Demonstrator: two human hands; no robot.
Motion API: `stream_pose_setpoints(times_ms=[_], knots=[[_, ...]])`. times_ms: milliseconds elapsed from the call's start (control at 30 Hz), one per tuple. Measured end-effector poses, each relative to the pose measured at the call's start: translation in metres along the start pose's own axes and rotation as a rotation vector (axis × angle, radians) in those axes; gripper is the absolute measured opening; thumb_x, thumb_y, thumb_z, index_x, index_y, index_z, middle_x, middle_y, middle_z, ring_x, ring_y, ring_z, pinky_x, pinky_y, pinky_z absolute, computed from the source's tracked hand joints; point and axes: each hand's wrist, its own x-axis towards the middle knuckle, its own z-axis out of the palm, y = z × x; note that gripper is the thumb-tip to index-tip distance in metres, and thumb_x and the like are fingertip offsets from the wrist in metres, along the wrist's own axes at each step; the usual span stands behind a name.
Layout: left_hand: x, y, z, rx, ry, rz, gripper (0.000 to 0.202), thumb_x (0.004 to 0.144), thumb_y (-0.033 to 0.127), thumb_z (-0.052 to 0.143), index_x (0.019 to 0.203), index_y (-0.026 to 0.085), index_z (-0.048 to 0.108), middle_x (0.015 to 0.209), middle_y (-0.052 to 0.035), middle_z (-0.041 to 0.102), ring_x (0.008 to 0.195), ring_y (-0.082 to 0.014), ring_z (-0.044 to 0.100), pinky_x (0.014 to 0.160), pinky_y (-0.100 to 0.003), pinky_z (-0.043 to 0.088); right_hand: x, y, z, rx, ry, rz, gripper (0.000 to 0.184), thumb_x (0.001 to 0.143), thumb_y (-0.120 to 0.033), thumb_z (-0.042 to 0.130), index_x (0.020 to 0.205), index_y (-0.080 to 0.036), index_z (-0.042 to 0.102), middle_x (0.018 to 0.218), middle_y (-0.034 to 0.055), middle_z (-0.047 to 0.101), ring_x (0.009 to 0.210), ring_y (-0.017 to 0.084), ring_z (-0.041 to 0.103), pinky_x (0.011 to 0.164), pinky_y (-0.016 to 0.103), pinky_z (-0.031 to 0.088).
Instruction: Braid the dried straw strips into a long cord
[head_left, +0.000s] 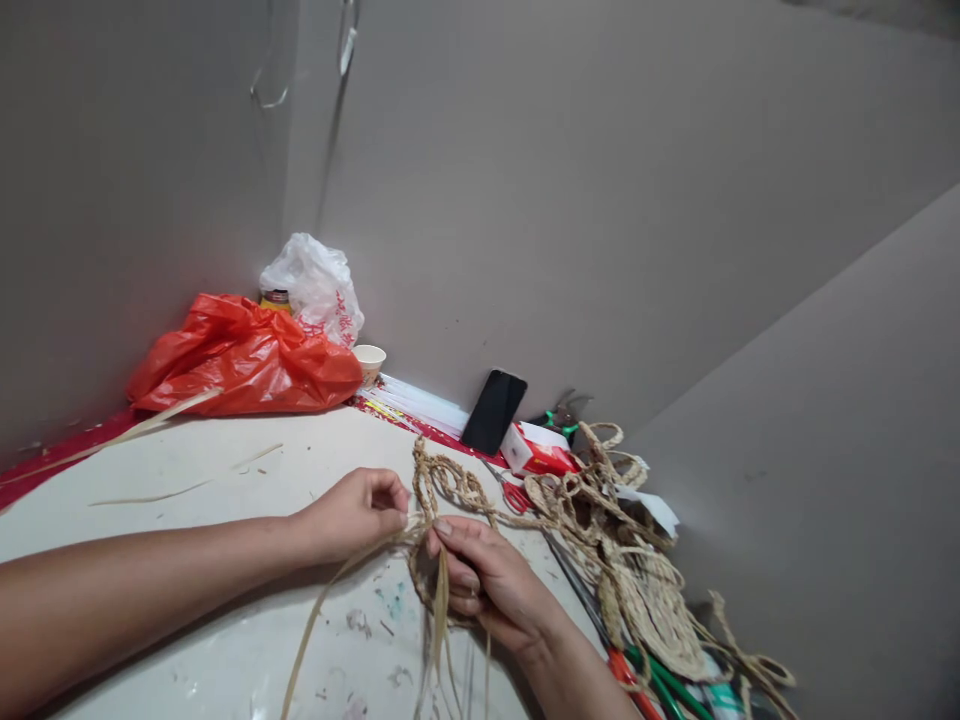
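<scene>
Over the middle of the white tabletop, my right hand [484, 580] pinches a braided straw cord [424, 485] between thumb and fingers. Loose flat straw strands [439, 620] hang down from that grip. My left hand [352, 515] is closed, thumb against fingertips, on a pale straw strand [412, 522] that leads to the braid. One long strand [315, 610] trails from there toward the near edge. The braid loops upward and runs right toward a heap of coiled straw braid [652, 600]. Part of the braid is hidden behind my right hand.
A red plastic bag [247, 360], a white plastic bag [315, 285] and a paper cup [370, 362] stand at the back left. A phone [493, 410] leans on the wall. Red-handled scissors [516, 495] and green-handled pliers [667, 685] lie right. Straw scraps [150, 497] lie left.
</scene>
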Motion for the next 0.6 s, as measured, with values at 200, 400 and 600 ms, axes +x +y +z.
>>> stream_pose_setpoints(times_ms=[200, 400, 600], knots=[[-0.020, 0.015, 0.010, 0.386, 0.003, 0.066, 0.010, 0.075, 0.028, 0.051, 0.072, 0.018, 0.050, 0.060, 0.0032, 0.053, 0.056, -0.0105, 0.047, 0.054, -0.022, 0.034, 0.003, 0.006, 0.003, 0.000, 0.061, -0.008, 0.024, 0.079, -0.036, 0.063, 0.072, -0.013, 0.059, 0.039, -0.0106, 0.031, 0.033, 0.002, 0.013, 0.033, 0.016, 0.010], [-0.022, 0.005, 0.022, 0.443, -0.003, -0.015, 0.012, 0.070, 0.028, 0.055, 0.077, 0.020, 0.048, 0.063, 0.0041, 0.055, 0.057, -0.0101, 0.048, 0.053, -0.021, 0.032, 0.004, 0.009, 0.008, -0.144, 0.135, -0.026, 0.030, 0.079, -0.043, 0.061, 0.068, -0.015, 0.055, 0.035, -0.0110, 0.032, 0.030, 0.003, 0.014, 0.032, 0.018, 0.009], [-0.016, 0.006, 0.020, 0.581, -0.013, -0.032, 0.017, 0.065, 0.031, 0.058, 0.072, 0.020, 0.049, 0.063, 0.0035, 0.054, 0.054, -0.0106, 0.045, 0.050, -0.021, 0.027, 0.006, 0.012, 0.011, -0.409, 0.209, -0.097, 0.040, 0.079, -0.051, 0.057, 0.065, -0.014, 0.054, 0.040, -0.0094, 0.032, 0.036, 0.003, 0.017, 0.036, 0.021, 0.009]])
